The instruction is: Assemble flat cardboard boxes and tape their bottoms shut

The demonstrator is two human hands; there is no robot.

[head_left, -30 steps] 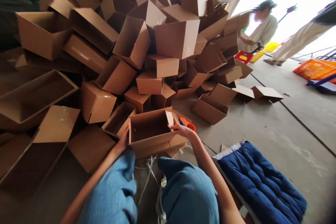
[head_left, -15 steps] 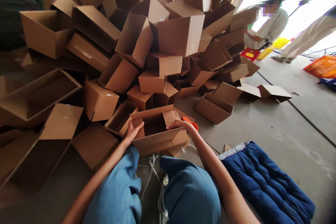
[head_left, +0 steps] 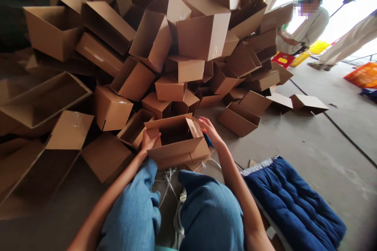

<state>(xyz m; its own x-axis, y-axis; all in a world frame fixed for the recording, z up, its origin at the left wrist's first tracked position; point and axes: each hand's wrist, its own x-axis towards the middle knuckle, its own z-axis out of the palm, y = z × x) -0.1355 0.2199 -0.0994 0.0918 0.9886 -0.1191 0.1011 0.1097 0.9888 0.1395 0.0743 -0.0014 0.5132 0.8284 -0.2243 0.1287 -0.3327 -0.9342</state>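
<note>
Cardboard, plain brown, forms the open-topped rectangular box (head_left: 175, 152) in front of your knees, just below the centre of the frame. Your left hand (head_left: 150, 140) grips its left end, with the thumb over the short end flap. Your right hand (head_left: 210, 130) is beside the box's right end, fingers extended and partly spread; you have it right by a blue-and-orange object (head_left: 208, 140) that is mostly hidden, and whether you touch that object cannot be told.

Your legs in blue denim trousers (head_left: 129, 211) fill the bottom centre, with thin white plastic strings (head_left: 169, 182) on the floor between them. A heap of open brown cardboard boxes (head_left: 203, 37) covers the upper left and upper centre, and one small open cardboard box (head_left: 239, 120) sits on the grey concrete floor (head_left: 306, 137) right of centre. A navy-blue tufted cushion (head_left: 294, 200) lies at the lower right of the frame. At the upper right you have a seated person in a pale top (head_left: 316, 27), and near the right edge an orange plastic crate (head_left: 363, 75).
</note>
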